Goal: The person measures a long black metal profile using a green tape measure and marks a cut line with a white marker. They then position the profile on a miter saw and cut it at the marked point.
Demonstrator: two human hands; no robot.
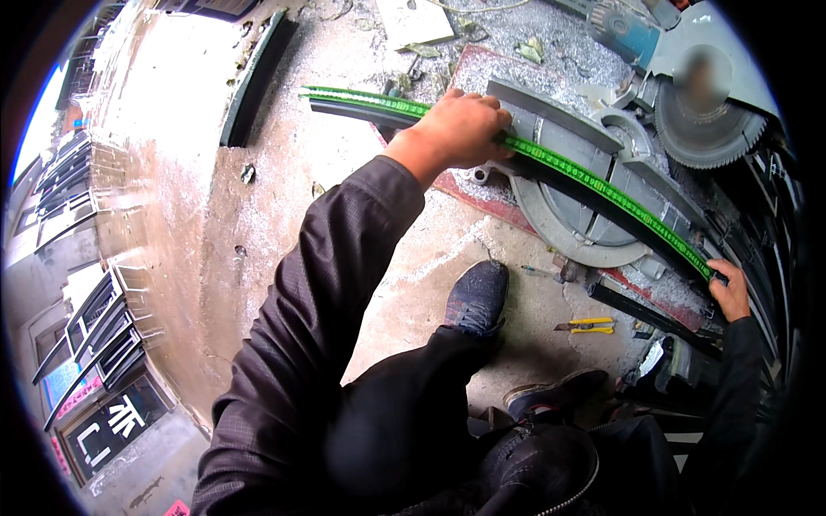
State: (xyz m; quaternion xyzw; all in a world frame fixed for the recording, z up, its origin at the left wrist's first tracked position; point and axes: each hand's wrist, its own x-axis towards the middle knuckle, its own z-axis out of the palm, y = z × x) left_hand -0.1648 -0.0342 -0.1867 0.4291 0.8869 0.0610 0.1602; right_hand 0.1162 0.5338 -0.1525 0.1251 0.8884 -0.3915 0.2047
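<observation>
A long dark profile bar [619,211] lies slantwise across the grey base of a miter saw [594,245], its left end jutting past the base. Along its upper edge runs a green tape measure blade [594,179], reaching slightly beyond the bar's left end. My left hand [465,129] is closed over bar and blade, left of the saw base. At the right end, my right hand [731,292] has its fingers closed round the bar and the tape. Whether the tape's case is in that hand I cannot tell.
The saw's toothed blade [710,125] stands at the upper right. Near my feet lies a yellow utility knife [589,325]. A short dark profile [258,79] rests on the floor at the upper left. More dark bars [770,224] crowd the right. Shavings cover the floor around the saw.
</observation>
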